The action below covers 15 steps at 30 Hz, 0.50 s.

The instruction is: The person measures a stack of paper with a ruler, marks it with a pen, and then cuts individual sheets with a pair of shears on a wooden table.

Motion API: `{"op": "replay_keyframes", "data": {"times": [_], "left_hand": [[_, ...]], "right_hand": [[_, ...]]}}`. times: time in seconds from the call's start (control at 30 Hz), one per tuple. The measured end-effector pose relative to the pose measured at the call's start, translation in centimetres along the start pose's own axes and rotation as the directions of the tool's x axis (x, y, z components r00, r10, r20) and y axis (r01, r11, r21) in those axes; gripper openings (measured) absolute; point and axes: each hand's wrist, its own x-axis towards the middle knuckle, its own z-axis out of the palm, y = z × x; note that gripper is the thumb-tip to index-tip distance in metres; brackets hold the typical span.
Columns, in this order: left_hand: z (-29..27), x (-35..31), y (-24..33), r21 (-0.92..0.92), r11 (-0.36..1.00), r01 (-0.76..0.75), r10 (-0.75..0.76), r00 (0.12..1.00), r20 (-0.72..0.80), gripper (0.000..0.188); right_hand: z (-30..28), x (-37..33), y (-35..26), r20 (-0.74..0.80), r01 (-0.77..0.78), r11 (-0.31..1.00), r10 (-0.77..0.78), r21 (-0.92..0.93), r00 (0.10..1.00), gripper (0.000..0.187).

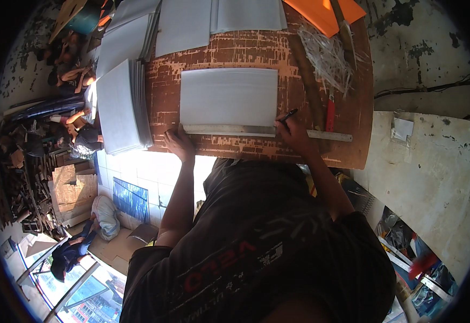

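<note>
A pale grey-white rectangular sheet (pixel 228 97) lies flat on the worn brown work table. Along its near edge runs a long metal ruler (pixel 229 130), its right end reaching past the sheet. My left hand (pixel 179 143) rests at the ruler's left end, fingers pressing it down at the sheet's corner. In my right hand (pixel 294 133), closed by the sheet's near right corner, is a black pen (pixel 288 114). Its tip is too small to make out. A red cutter knife (pixel 330 114) lies just right of that hand.
A thick stack of similar sheets (pixel 119 107) stands at the table's left, with more sheets (pixel 184 27) along the far side. Clear plastic scraps (pixel 326 56) and orange sheets (pixel 321 13) lie far right. Several people sit on the left, beyond the brown table (pixel 218 48).
</note>
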Motion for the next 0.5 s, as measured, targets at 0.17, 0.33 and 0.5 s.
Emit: {"op": "replay_keyframes", "data": {"times": [0.17,0.33,0.5], "left_hand": [[-0.1,0.2,0.8,-0.02,1.0,0.015,-0.015,1.0,-0.008,0.027],[-0.4,0.2,0.8,-0.017,1.0,0.003,-0.003,1.0,-0.006,0.027],[-0.6,0.3,1.2,-0.045,0.999,0.0,-0.001,0.999,-0.036,0.026]], "right_hand": [[-0.6,-0.2,-1.0,-0.056,-0.111,0.973,0.124,0.201,0.991,0.016],[-3.1,-0.5,-0.8,-0.086,0.143,0.954,-0.171,-0.264,0.982,0.024],[-3.3,-1.6,1.6,0.159,0.33,0.769,-0.292,-0.547,0.943,0.044]]}}
